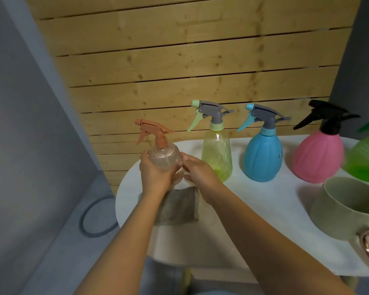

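Clear plastic, rounded and ribbed, gives the bottle (165, 157) little to hold by. It could slip if either grip slackens, then drop onto the cloth (180, 206) or roll off the table's (264, 201) left edge, which is close. A swing to the right might knock over the yellow bottle (217, 158), which stands just beside the right hand (199, 172).

The bottle sits upright between the two hands, near the table's far left edge and above the cloth's far end. Whether its base rests on the table is hidden. The left hand (156, 174) wraps the bottle's left side and underside, fingers curled round it. The right hand holds the lower right side, thumb against the wall and fingers curled beneath.
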Tool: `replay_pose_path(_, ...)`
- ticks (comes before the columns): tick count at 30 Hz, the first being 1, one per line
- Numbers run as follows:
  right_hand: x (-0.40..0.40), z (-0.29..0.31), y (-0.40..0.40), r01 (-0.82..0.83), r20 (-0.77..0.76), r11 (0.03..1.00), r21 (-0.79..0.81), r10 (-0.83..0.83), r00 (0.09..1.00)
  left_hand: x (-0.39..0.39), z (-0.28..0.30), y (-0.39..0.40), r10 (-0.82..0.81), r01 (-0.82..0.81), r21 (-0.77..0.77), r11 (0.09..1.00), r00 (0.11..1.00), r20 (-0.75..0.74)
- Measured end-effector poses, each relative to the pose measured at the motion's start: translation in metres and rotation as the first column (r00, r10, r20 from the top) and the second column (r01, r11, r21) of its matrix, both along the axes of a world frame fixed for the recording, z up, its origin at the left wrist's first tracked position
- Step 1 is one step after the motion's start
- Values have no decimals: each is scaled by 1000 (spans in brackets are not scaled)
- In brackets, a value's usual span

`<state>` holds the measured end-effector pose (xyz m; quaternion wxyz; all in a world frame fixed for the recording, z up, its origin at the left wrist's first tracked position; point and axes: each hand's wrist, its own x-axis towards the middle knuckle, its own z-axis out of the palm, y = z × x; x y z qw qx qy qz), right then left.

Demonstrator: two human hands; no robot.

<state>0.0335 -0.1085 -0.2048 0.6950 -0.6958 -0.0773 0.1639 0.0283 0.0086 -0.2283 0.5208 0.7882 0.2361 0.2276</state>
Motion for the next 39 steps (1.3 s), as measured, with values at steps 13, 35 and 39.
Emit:
replay_pose_path(13, 4, 0, -63, 490, 375, 839, -237, -387, 843, -7, 31, -81, -297, 293, 107, 950, 954, 27)
replay_pose_path(35, -155, 56, -188, -389, -34, 847, -361, 405, 914, -205, 80, -92, -459, 480, -106, 871, 871, 174)
replay_pose_path(39, -185, 30, -217, -626, -225, 755, -197, 586, 778, -241, 69, -86, -615, 619, -28, 785, 783, 90)
